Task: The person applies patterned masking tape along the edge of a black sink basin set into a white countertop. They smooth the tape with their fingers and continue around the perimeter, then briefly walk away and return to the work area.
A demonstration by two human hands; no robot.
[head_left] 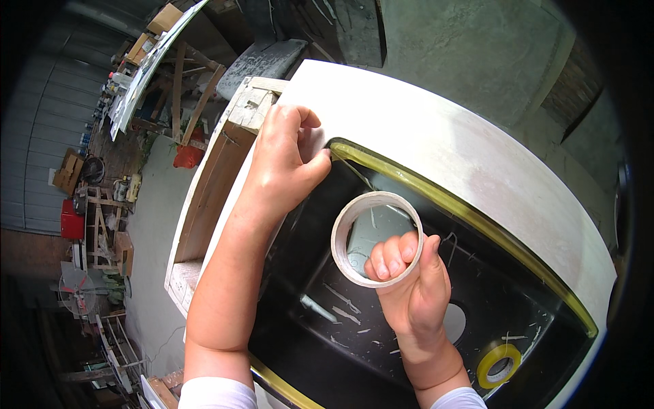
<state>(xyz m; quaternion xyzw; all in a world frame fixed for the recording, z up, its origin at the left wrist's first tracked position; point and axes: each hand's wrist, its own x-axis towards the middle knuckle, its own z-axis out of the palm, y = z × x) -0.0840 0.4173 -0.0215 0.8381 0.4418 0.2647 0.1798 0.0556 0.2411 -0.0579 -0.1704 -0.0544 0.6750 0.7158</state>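
Note:
My right hand [419, 293] holds a tape roll [340, 262] over a black basin [306, 259], its fingers hooked through the pale ring and its thumb outside. A thin, clear tape strip [355, 170] slants from the roll to the basin's upper-left corner. At that corner my left hand [289, 153] is closed, fingers curled and thumb tip pressing at the strip's end. Yellowish tape [436, 194] lines the far rim, and more runs along the near edge. The white panel [402, 105] around the basin has a dull, patchy surface.
Inside the basin lie a yellow tape roll [499, 366], pale scraps [343, 300] and a round hole [453, 324]. A wooden frame [214, 180] supports the panel's left side. Beyond stand a dusty chair [262, 65], a cluttered table [153, 58] and a fan [76, 290].

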